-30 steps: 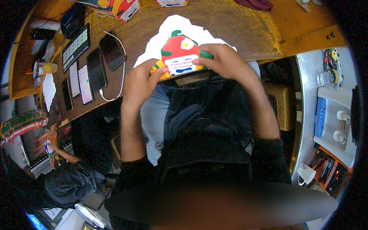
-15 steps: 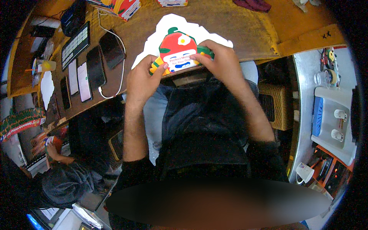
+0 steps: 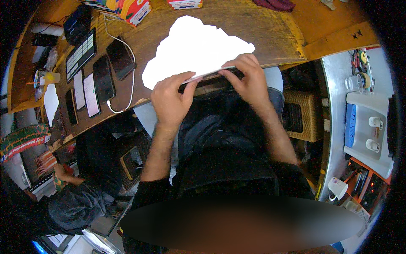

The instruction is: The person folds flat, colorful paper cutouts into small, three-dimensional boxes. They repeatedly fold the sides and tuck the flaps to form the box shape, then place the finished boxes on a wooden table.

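A large white die-cut card point(image 3: 198, 46) with a jagged outline lies at the table's front edge, very bright. Along its near side, a thin card edge point(image 3: 211, 75) runs between my hands, seen almost edge-on. My left hand point(image 3: 172, 98) pinches its left end, thumb below and fingers on top. My right hand point(image 3: 250, 78) grips the right end in the same way. The printed face of this card is turned out of sight, and I cannot tell whether it joins the white card.
A stack of printed cards point(image 3: 137, 12) stands at the back, with another printed piece point(image 3: 185, 4) beside it. Several phones point(image 3: 91, 95), a tablet point(image 3: 81, 55) and a white cable point(image 3: 134, 80) lie on the left. A co-worker's hand point(image 3: 63, 174) is at lower left. A sink point(image 3: 368, 108) stands at right.
The colourful printed card between my hands has tipped, so its red and green face no longer shows, only a thin edge. My left hand has shifted right and both hands sit slightly lower.
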A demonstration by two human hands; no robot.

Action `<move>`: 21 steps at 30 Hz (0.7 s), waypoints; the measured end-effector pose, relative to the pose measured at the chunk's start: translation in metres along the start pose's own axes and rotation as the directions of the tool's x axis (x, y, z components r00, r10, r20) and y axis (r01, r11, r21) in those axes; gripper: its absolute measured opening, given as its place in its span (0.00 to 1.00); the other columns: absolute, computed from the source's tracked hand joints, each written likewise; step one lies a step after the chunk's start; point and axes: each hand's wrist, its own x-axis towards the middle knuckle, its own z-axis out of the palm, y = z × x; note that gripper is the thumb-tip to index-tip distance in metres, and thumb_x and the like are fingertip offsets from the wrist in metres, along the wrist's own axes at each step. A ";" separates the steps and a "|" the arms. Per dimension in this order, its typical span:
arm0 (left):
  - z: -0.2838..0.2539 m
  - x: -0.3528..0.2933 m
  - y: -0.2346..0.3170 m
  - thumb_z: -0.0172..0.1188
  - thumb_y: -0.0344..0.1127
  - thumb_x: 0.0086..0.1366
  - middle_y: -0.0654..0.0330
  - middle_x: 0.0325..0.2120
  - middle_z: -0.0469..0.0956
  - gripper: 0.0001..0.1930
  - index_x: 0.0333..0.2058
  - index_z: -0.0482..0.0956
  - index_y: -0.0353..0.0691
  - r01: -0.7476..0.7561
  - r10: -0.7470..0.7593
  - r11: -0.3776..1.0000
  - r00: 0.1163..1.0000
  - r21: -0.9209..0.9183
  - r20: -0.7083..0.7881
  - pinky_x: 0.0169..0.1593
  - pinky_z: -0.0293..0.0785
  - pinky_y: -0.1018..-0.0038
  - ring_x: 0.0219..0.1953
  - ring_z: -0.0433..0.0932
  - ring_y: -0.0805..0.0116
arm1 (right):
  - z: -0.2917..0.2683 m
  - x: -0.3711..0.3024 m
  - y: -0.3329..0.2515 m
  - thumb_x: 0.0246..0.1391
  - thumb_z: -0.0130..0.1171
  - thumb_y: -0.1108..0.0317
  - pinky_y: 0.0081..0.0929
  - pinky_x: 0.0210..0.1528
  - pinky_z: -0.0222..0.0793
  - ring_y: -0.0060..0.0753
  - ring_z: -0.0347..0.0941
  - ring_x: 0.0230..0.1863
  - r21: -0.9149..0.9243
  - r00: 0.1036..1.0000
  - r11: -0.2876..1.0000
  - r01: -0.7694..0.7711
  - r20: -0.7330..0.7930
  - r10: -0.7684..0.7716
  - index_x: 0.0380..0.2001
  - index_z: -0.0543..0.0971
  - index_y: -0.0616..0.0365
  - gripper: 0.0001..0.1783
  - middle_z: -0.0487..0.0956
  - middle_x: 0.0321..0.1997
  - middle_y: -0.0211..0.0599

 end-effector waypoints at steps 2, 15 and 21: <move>0.009 -0.001 0.002 0.75 0.46 0.68 0.53 0.34 0.90 0.14 0.43 0.92 0.43 0.043 -0.042 0.998 0.999 0.037 -0.029 0.40 0.79 0.57 0.36 0.88 0.50 | 0.004 0.001 -0.006 0.55 0.81 0.67 0.39 0.56 0.76 0.46 0.82 0.52 0.004 0.998 0.998 -0.061 -0.029 0.061 0.43 0.90 0.58 0.14 0.88 0.41 0.39; 0.017 0.012 0.007 0.73 0.48 0.72 0.50 0.29 0.87 0.17 0.34 0.87 0.38 0.174 -0.163 0.965 0.984 0.194 -0.072 0.37 0.78 0.53 0.31 0.86 0.45 | 0.009 0.011 -0.020 0.55 0.80 0.64 0.45 0.58 0.77 0.51 0.81 0.52 -0.054 0.985 0.985 -0.166 -0.060 0.162 0.48 0.90 0.58 0.19 0.89 0.45 0.43; -0.011 0.006 -0.027 0.68 0.27 0.62 0.58 0.42 0.90 0.12 0.44 0.92 0.44 -0.104 0.138 0.967 0.981 -0.233 0.134 0.63 0.75 0.55 0.55 0.85 0.48 | -0.017 -0.003 -0.008 0.53 0.78 0.70 0.50 0.68 0.72 0.52 0.76 0.64 -0.023 0.982 0.999 0.025 0.188 -0.020 0.62 0.85 0.49 0.31 0.85 0.58 0.42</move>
